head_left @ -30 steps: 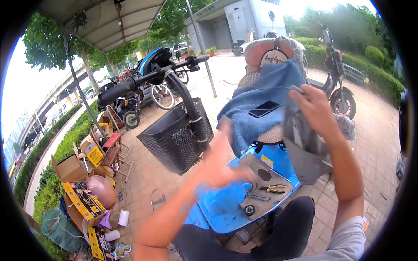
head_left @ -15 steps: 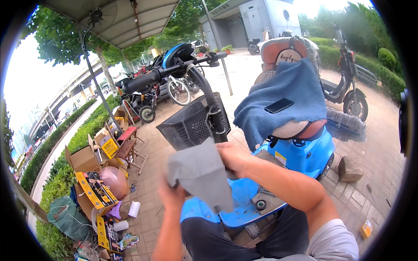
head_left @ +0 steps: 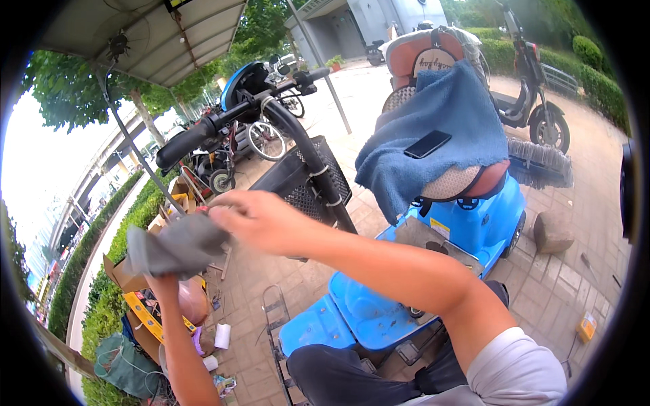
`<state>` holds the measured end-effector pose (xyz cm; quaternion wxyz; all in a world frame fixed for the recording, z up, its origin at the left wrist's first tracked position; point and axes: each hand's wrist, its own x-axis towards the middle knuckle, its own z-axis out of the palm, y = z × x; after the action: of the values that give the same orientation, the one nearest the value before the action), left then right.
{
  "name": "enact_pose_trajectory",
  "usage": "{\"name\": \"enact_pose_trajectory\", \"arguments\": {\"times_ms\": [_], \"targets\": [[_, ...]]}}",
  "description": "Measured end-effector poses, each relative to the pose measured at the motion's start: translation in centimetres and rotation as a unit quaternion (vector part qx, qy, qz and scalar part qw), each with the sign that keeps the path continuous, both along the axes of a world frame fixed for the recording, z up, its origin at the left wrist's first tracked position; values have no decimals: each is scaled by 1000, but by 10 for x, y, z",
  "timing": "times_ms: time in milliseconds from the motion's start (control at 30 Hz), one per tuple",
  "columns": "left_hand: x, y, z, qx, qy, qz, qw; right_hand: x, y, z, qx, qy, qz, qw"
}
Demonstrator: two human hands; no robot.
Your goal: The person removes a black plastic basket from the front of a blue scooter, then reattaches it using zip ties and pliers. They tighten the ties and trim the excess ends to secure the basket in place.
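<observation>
Since the frame of half a second ago, the grey cloth (head_left: 179, 247) is farther to the left, together with the right hand (head_left: 247, 220) and the left forearm (head_left: 184, 345). Then it was in front of the lower part of the basket (head_left: 308, 181); now it is to the left of the basket, held up in the air, and in this view it covers a part of the boxes (head_left: 145, 312). Also the left hand, which was partly visible, is now hidden by the cloth.

As for progress, the cloth is gathered into a thick bunch and both arms meet at it. It is not laid down anywhere yet, so I judge that the handling is in its middle; how much is left, I cannot tell.

The cloth lies with its long axis nearly level across the view, rising a little toward the right. One loose, rounded end points to the left; the other end is at the right hand.

The right fingers are closed and appear to pinch this right end, though the motion makes them blurred. For the left fingers, I cannot tell whether they grip or are loose, or whether they are inside the cloth or only behind it.
</observation>
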<state>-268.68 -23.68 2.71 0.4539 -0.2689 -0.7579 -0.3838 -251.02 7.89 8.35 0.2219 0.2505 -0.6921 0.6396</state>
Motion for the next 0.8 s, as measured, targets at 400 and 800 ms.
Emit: {"name": "enact_pose_trajectory", "arguments": {"times_ms": [400,800], "targets": [[-162,164,88,-15,-78,173,982,15,151,-129,2,-239,-149,959],[-85,339,57,-549,-652,-225,473,24,232,-203,95,-304,-249,914]]}}
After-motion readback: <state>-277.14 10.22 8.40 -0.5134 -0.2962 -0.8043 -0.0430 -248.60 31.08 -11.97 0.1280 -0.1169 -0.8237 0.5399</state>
